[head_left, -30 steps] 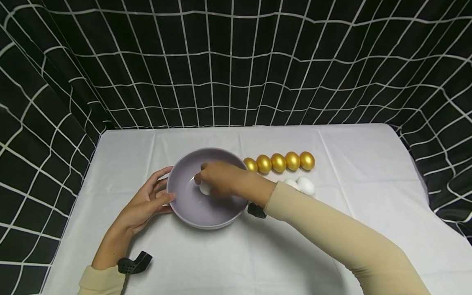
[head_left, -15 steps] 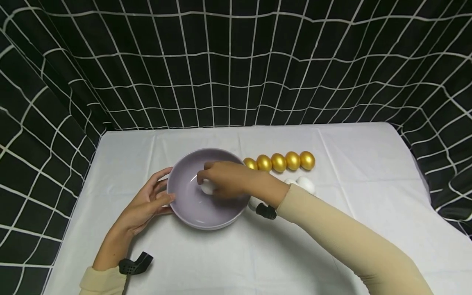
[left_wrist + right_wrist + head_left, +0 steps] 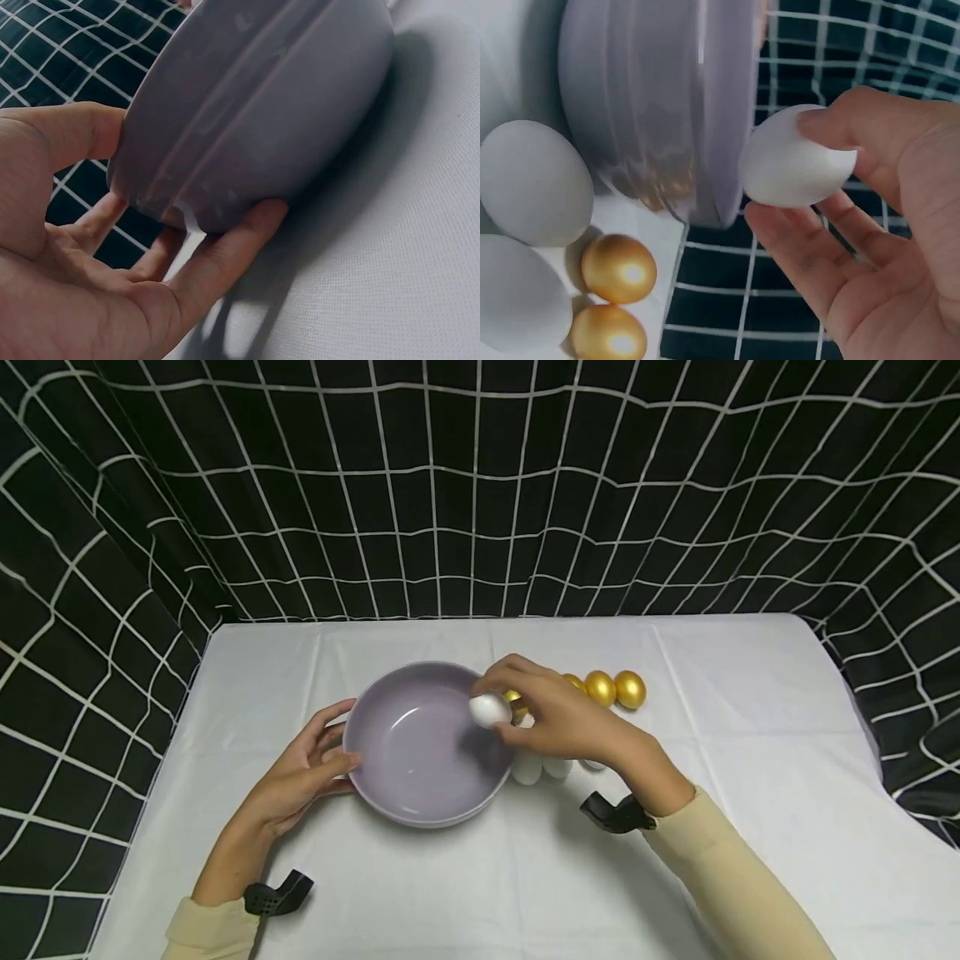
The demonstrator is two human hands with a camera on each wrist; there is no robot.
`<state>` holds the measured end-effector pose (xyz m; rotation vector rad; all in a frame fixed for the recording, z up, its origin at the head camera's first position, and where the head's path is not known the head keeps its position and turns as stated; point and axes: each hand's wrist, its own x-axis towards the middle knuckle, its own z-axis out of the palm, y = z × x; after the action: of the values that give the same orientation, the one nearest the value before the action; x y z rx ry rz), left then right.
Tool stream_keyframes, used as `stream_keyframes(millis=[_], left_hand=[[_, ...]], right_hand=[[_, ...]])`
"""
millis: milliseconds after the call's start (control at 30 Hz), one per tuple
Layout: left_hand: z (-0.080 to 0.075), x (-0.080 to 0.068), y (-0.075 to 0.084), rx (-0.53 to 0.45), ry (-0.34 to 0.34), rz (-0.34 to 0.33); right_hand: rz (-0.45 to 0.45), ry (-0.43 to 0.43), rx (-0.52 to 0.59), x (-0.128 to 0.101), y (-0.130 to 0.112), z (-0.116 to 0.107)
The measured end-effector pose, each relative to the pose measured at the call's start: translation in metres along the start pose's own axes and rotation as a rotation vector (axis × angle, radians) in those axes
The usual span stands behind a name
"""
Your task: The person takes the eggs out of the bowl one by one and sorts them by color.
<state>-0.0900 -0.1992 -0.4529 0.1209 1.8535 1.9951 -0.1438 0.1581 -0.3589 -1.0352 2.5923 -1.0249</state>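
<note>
A lilac bowl (image 3: 420,777) stands on the white tablecloth and looks empty inside. My left hand (image 3: 303,772) holds its left rim, thumb on the rim (image 3: 82,131) and fingers under the wall (image 3: 225,247). My right hand (image 3: 555,714) pinches a white egg (image 3: 489,710) just above the bowl's right rim; the egg (image 3: 795,169) sits between thumb and fingers beside the bowl (image 3: 660,105). White eggs (image 3: 536,768) lie on the cloth under that hand, and gold eggs (image 3: 615,687) sit in a row behind it.
The table (image 3: 750,735) is covered in white cloth and ringed by a black curtain with a white grid (image 3: 480,485). Two white eggs (image 3: 529,180) and two gold eggs (image 3: 619,270) lie close against the bowl's right side. Black wrist mounts (image 3: 618,814) sit on both arms.
My right hand has lifted the white egg out of the bowl's middle and carried it right, to above the rim. The left hand has stayed on the bowl.
</note>
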Motion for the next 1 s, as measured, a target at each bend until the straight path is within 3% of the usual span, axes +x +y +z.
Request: stream_keyframes(millis=[233, 600, 800, 1000], left_hand=[[-0.001, -0.001, -0.003, -0.003, 0.006, -0.004], [-0.002, -0.002, -0.003, -0.008, 0.002, -0.001], [-0.002, -0.002, -0.003, -0.014, -0.001, -0.001], [0.0, 0.0, -0.003, -0.013, -0.004, -0.001]], right_hand=[[0.098, 0.154, 0.188, -0.029, 0.015, -0.012], [0.182, 0.326, 0.243, -0.084, 0.053, -0.028], [0.276, 0.38, 0.243, -0.108, 0.066, -0.037], [0.401, 0.364, 0.245, -0.129, 0.084, -0.038]])
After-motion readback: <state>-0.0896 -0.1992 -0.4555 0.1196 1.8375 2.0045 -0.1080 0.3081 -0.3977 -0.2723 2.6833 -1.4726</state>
